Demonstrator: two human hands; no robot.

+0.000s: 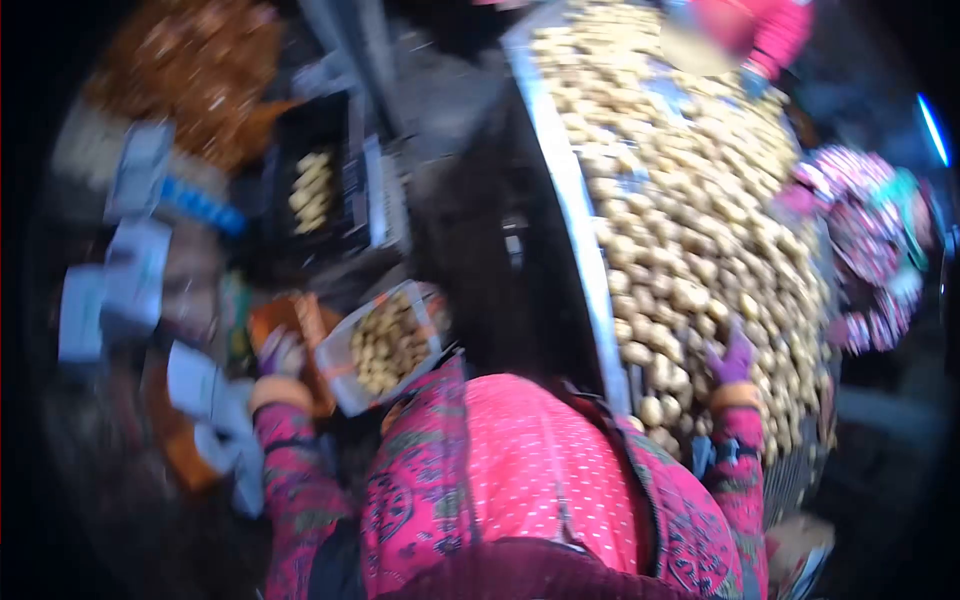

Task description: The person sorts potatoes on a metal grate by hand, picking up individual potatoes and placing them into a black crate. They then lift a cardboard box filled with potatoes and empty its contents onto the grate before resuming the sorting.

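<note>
My right hand (737,358), in a purple glove, lies over the pale potatoes (690,295) with its fingers spread. The potatoes cover a long metal-edged table (575,190). On the left, my left hand (282,355), in a white and purple glove, is at an orange container (318,340); its fingers are smeared by motion, so I cannot tell whether they grip it. Right beside that container, close to my body, stands a whitish crate (345,372) holding small potatoes (388,340).
Across the table are a person in patterned clothing (865,240) and another in a pink sleeve (785,35). A black crate (335,130) with potatoes stands at the upper left, near an orange heap (190,75). White papers or labels (137,272) lie at the far left.
</note>
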